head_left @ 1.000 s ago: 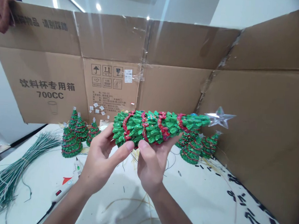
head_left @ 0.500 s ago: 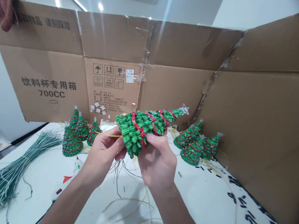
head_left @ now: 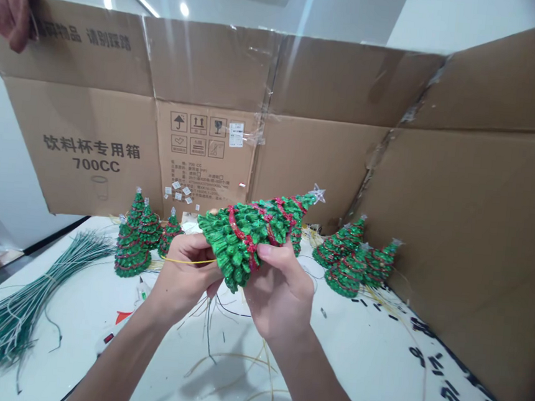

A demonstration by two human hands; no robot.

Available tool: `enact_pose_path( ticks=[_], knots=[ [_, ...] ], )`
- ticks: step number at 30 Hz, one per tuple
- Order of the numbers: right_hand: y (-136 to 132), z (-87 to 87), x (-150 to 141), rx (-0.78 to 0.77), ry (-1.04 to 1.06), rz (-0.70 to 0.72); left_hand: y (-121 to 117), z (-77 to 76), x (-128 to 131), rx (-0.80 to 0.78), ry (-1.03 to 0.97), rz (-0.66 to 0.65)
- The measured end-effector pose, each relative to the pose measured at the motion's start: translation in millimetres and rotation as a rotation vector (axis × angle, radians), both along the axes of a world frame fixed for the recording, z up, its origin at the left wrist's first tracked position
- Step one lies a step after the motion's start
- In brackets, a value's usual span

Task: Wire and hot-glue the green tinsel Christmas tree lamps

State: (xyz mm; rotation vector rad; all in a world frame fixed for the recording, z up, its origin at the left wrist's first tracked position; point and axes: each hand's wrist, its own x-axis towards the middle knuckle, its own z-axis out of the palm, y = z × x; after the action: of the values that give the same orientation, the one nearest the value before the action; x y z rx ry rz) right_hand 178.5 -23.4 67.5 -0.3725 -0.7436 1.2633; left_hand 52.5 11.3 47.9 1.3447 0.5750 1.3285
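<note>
Tree point(head_left: 258, 229): swung within the last second from near level to a slant, base point(head_left: 225, 253) toward the left hand point(head_left: 181, 283), star point(head_left: 317, 193) up and away. Held above the worktop point(head_left: 337, 362), pinched between thumb and fingers of the right hand point(head_left: 282, 295). Also brought into view a yellow strand point(head_left: 187, 261) across the left hand, seemingly setting base and strand together. Could not make out any pinch by the left fingers, partly hidden

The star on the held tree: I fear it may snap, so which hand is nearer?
Right. The right hand grips the tree partway toward the star; the left hand is at its wide end, farther away.
</note>
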Motion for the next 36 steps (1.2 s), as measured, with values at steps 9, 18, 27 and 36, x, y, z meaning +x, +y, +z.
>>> enact_pose_path(
  ticks=[9,18,27,36],
  knots=[
    [1,3.1,2,-0.05,0.041,0.102,-10,6.3,6,0.079,0.015,0.149],
    [17,6.7,17,-0.3,0.257,0.289,-44,23.4,0,0.422,0.305,0.532],
    [24,-5.9,15,-0.318,0.283,0.353,-53,26.4,-6,0.656,0.399,0.802],
    [22,-6.0,12,-0.306,0.249,0.279,-67,32.5,-19,0.842,0.583,1.096]
  ],
)
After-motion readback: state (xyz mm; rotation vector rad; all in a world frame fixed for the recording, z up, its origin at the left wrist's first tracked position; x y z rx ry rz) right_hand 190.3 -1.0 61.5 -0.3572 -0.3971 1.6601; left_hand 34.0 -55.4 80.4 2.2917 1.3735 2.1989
